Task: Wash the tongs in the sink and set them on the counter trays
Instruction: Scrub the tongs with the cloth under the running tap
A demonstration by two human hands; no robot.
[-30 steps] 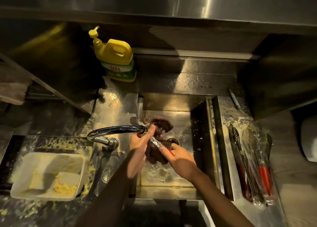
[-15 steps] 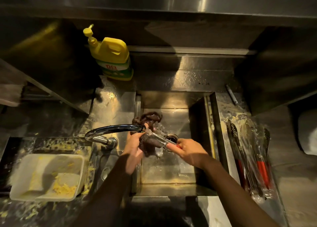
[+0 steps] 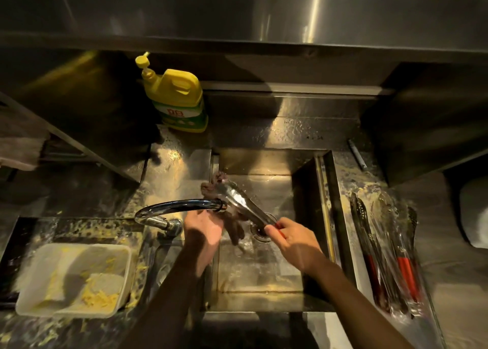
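The tongs [image 3: 247, 206] are held over the sink [image 3: 303, 190], their red handle end pinched in the right hand [image 3: 294, 241], thumb on top and the other fingers curled beneath, so only a sliver of red shows past the fingertips. From that grip the polished metal arms run out ahead of the fingers, pressed close together. The long axis lies on a diagonal, handle at the near right above the round drain [image 3: 260, 233] and tips at the far left, pointing toward the sink's back left corner. The left hand [image 3: 204, 227] sits just under the spout of the curved chrome faucet [image 3: 182, 206], fingers clenched on a dark cloth [image 3: 235, 229], limp and reddish-brown, which touches the underside of the tongs; more of it bunches at the tips. How far the cloth wraps round the metal cannot be told. The basin is rectangular brushed steel, wet and glinting. On the speckled counter [image 3: 348, 179] right of the sink lie other tongs [image 3: 383, 245], side by side, with slotted heads and red grips, lengthwise along the sink edge. A yellow detergent bottle [image 3: 179, 97] stands behind the basin, and a white square container [image 3: 74, 277] with yellow scraps sits at the near left
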